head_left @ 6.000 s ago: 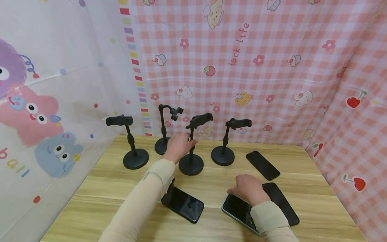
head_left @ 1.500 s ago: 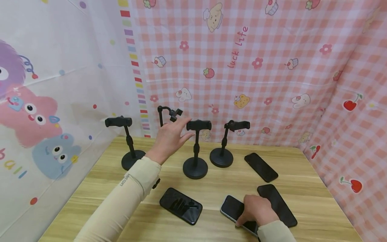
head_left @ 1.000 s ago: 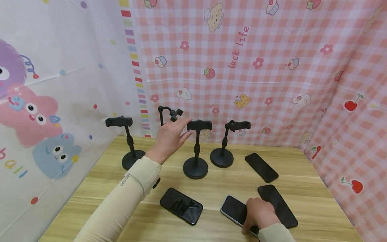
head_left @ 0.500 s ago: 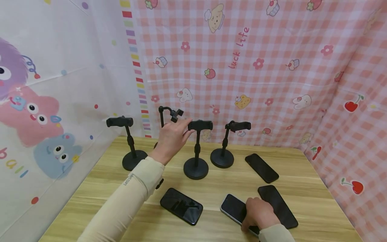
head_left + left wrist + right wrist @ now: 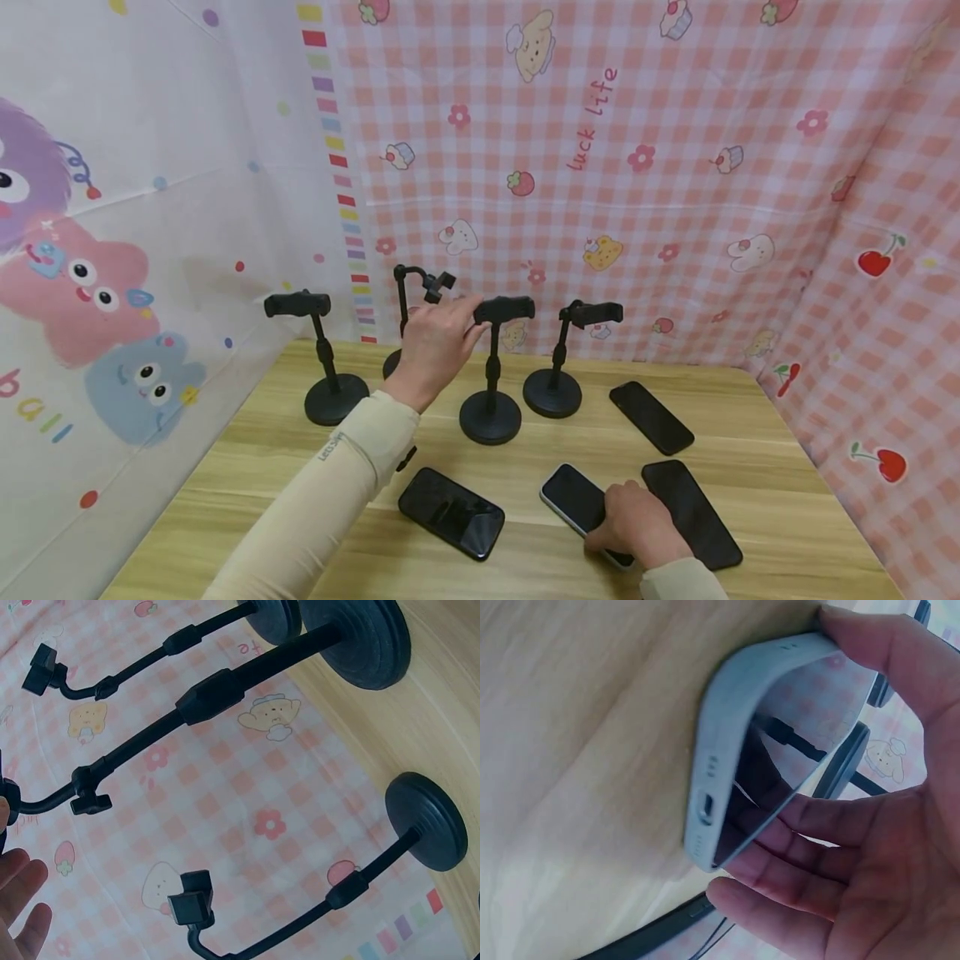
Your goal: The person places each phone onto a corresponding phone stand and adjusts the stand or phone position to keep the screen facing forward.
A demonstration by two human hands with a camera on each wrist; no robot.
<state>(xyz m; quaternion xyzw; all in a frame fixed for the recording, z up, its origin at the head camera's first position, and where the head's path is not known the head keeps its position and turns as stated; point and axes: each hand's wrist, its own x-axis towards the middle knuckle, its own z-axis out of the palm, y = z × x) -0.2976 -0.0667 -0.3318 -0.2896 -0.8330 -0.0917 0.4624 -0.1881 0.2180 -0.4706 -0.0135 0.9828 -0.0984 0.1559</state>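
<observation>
My left hand (image 5: pixel 437 342) pinches the left end of the clamp on the middle black phone stand (image 5: pixel 492 367), which stands upright on its round base. In the left wrist view only some fingertips (image 5: pixel 26 889) show, at the left edge by the stand's head. With thumb on one long edge and fingers on the other, my right hand (image 5: pixel 637 521) grips a silver-edged smartphone (image 5: pixel 573 496). The right wrist view shows this phone (image 5: pixel 735 742) low over the wooden table, its charging port toward the camera; whether it touches the wood I cannot tell.
More black phone stands are at the left (image 5: pixel 336 398), behind my left hand (image 5: pixel 403 304) and right of centre (image 5: pixel 552 392). Dark phones lie between my arms (image 5: pixel 452 512), beside my right hand (image 5: pixel 693 512) and farther back (image 5: pixel 651 417). Patterned cloth (image 5: pixel 637 200) borders the table.
Six seconds ago my left hand was at the middle stand's pole; it is now at the clamp. In the last half second, clamp and base shifted slightly right, and the silver-edged phone moved away and left.
</observation>
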